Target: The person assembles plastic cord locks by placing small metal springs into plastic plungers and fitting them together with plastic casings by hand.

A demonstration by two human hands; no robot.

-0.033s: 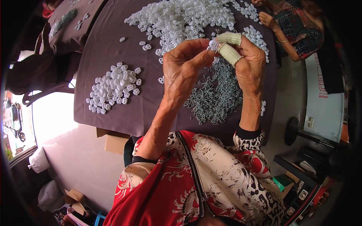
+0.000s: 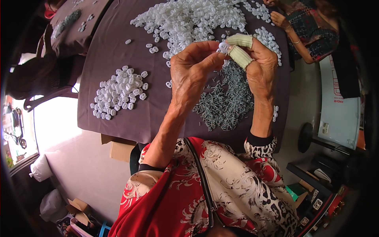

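Observation:
My left hand (image 2: 193,67) pinches a small white oval plastic piece (image 2: 224,47) with two openings between thumb and forefinger. My right hand (image 2: 258,61) meets it from the right, its thumb and forefinger in pale ribbed finger covers (image 2: 239,57). Those covered fingertips close in at the piece's right end; whatever they grip is hidden. Beneath the hands spreads a pile of small grey metal screws (image 2: 225,104). A large heap of the same white pieces (image 2: 193,21) lies beyond, and a smaller pile of white pieces (image 2: 120,91) sits to the left.
A dark brown cloth covers the table (image 2: 114,55). At the far right, another person's hand (image 2: 280,20) is near more white pieces (image 2: 268,39). A cardboard box (image 2: 120,150) stands below the table's front edge. To the left is a second table (image 2: 71,29) with small parts.

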